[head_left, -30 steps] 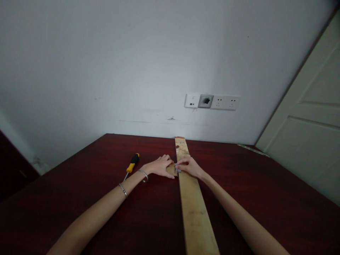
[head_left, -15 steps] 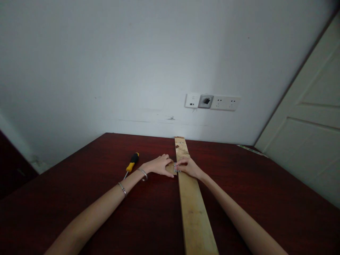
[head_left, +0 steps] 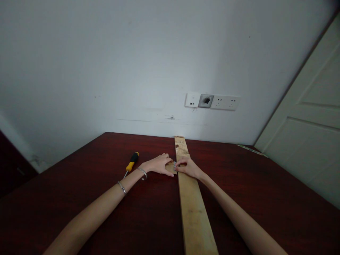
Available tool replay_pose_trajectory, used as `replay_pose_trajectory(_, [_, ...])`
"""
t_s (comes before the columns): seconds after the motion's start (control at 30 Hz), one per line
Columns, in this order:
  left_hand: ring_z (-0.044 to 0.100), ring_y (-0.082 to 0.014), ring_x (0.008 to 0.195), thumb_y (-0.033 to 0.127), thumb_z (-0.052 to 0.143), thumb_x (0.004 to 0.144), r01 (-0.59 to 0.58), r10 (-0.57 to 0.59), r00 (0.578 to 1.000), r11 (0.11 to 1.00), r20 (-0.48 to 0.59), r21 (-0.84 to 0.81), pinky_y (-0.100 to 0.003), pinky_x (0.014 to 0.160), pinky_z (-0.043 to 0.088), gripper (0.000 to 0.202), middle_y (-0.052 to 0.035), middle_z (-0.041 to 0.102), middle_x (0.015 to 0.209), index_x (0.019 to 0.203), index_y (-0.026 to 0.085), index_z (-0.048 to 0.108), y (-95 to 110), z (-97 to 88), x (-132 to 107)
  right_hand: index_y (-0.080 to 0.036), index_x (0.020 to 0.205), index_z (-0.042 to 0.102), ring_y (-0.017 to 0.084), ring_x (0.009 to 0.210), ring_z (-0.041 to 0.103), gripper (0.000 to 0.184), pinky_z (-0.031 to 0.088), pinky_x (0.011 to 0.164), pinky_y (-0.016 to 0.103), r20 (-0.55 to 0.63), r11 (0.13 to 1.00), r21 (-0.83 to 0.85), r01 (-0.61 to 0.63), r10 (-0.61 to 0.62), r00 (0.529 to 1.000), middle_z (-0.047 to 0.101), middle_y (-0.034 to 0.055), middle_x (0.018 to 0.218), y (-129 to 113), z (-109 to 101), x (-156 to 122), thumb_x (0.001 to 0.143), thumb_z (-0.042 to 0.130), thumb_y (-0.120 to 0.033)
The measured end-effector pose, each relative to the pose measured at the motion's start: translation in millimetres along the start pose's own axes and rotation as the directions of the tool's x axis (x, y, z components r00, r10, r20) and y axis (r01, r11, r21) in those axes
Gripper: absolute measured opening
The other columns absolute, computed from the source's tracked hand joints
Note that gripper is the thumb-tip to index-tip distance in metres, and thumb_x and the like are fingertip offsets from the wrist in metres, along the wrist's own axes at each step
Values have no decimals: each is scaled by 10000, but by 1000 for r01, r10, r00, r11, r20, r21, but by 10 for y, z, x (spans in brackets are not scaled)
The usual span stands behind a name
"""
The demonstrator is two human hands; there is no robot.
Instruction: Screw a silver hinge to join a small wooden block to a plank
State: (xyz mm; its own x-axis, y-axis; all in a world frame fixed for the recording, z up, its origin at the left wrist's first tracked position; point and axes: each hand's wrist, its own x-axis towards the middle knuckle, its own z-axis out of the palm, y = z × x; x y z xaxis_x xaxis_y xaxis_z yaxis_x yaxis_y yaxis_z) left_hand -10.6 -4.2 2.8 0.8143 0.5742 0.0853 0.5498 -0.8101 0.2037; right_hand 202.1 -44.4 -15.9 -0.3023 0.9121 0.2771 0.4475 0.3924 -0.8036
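Observation:
A long pale wooden board (head_left: pixel 195 209) lies on the dark red table, running away from me to the wall. Against its left edge sits a small wooden piece (head_left: pixel 170 168), partly covered by my left hand (head_left: pixel 159 165), whose thumb and fingers close around it. My right hand (head_left: pixel 190 167) rests over the board, thumb and forefinger pinching a small silvery metal hinge (head_left: pixel 174 165) where the two pieces of wood meet. Fingertips hide part of the hinge. Left of my left hand lies a screwdriver (head_left: pixel 132 162) with a yellow and black handle, its shaft partly behind my wrist.
The dark red table (head_left: pixel 111 216) meets a white wall (head_left: pixel 148 71) at its far edge. Sockets (head_left: pixel 225 102) are set in the wall above it. A pale panelled door (head_left: pixel 313 124) stands at the right, and a thin strip (head_left: pixel 252 151) lies at the far right corner.
The metal hinge lay flatter across the seam before; now less of it shows over the board, and it looks raised or folded toward the left. Both hands stay almost in place.

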Motion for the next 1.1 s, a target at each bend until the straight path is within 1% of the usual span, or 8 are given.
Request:
replay_pose_trajectory(0.13, [496, -234, 932, 718, 609, 687, -4, 4, 1000, 1000, -8, 0, -305, 814, 413, 791, -102, 519, 1036, 1202, 118, 575, 16, -13, -3, -211, 731, 757, 176, 798, 588, 144, 458, 820, 331, -5, 1000, -5, 7, -7, 1000, 636, 21, 837, -17, 1, -9, 660, 747, -335])
replay_pose_trajectory(0.4, [499, -234, 937, 747, 606, 665, 7, -7, 1000, 1000, -22, 7, -308, 817, 415, 802, -93, 521, 1032, 1181, 134, 579, -15, 16, 15, -207, 718, 753, 179, 793, 579, 127, 459, 799, 328, -24, 1000, -13, 26, -26, 999, 615, 23, 824, 11, 7, -11, 655, 753, -316])
replay_pose_trajectory(0.67, [503, -227, 923, 747, 605, 665, 23, -23, 1000, 1000, -8, 7, -294, 794, 407, 801, -90, 524, 1023, 1176, 131, 582, 30, -26, 4, -216, 698, 752, 176, 798, 559, 107, 458, 799, 322, -44, 997, -25, 69, -70, 997, 596, 23, 818, 43, 1, -11, 655, 756, -314])
replay_pose_trajectory(0.87, [502, -229, 920, 749, 612, 655, 24, -24, 1000, 1000, -2, 1, -289, 777, 402, 802, -84, 527, 1014, 1173, 138, 587, 19, -23, 13, -217, 703, 753, 184, 813, 564, 127, 457, 806, 329, -42, 996, -31, 88, -90, 995, 597, 27, 825, 57, 8, -13, 658, 752, -336])
replay_pose_trajectory(1.1, [498, -227, 913, 729, 626, 659, 17, -17, 1000, 1000, -22, -5, -293, 786, 395, 766, -83, 534, 1006, 1155, 146, 595, 19, -26, 9, -221, 714, 758, 191, 835, 550, 99, 440, 829, 339, -21, 993, -73, 92, -94, 995, 578, 26, 838, 53, 22, -24, 667, 745, -307])
